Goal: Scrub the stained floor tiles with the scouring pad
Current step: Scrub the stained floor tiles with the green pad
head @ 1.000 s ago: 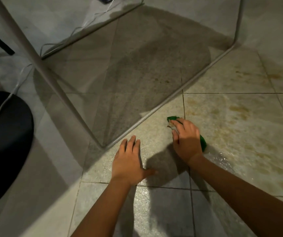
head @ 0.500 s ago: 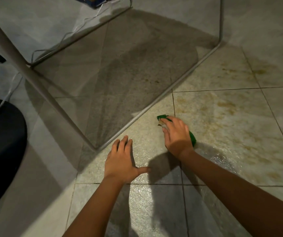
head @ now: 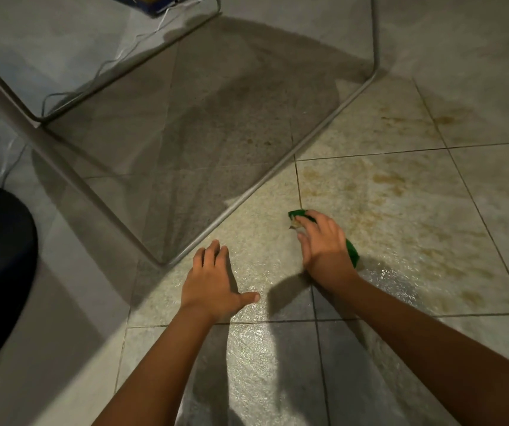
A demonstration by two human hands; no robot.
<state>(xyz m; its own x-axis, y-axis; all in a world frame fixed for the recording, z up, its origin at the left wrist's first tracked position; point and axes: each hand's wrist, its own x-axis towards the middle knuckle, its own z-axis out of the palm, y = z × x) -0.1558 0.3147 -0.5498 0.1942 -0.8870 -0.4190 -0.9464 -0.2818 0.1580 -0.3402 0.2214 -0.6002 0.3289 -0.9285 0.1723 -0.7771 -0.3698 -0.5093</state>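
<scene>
A single wide-angle view from a camera worn on the person's head, looking forward and steeply down at the floor tiles (head: 370,210) from close range. Both forearms reach in from the bottom edge — the hands sit near the centre. No second view, so nothing is shared.
</scene>
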